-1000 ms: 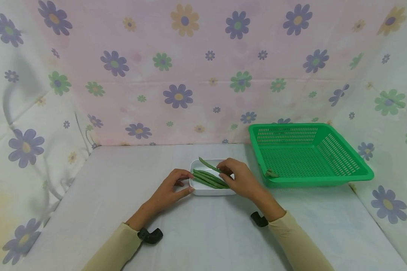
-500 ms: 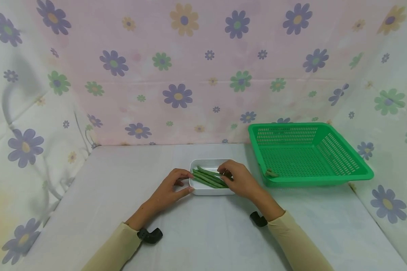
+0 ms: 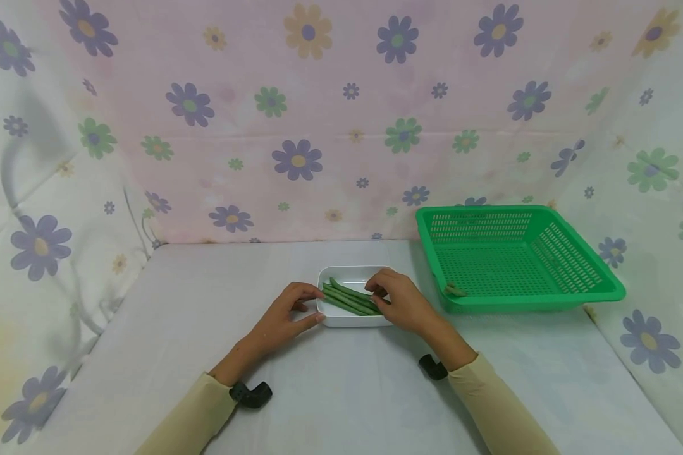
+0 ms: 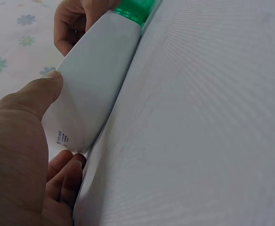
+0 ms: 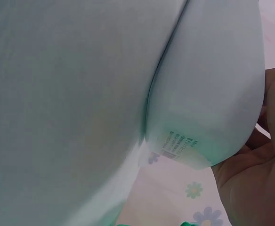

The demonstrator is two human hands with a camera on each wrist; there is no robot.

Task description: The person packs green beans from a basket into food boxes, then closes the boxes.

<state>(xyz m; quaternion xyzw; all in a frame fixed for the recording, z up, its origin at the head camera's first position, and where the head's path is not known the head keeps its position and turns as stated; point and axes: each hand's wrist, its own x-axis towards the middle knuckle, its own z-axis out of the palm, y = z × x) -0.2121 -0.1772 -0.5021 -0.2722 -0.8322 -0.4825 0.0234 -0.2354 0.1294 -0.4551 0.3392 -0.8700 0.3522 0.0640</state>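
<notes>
Bearing illegible print (image 5: pixel 179 144), the white dish (image 3: pixel 355 321) holds green beans (image 3: pixel 348 300); left hand (image 3: pixel 284 317) grips it; right hand (image 3: pixel 403 303), grip unclear.

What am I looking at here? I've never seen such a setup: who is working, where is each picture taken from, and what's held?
This is no machine but a person working bare-handed. The wide view is shot from the person's head, looking forward and down; the two close views are shot from the left and right wrists. On the table stand a white dish with green beans in it and, to its right, a green basket. The left hand grips the dish's left end. The right hand is at the beans' right ends; whether it pinches one is hidden.
</notes>
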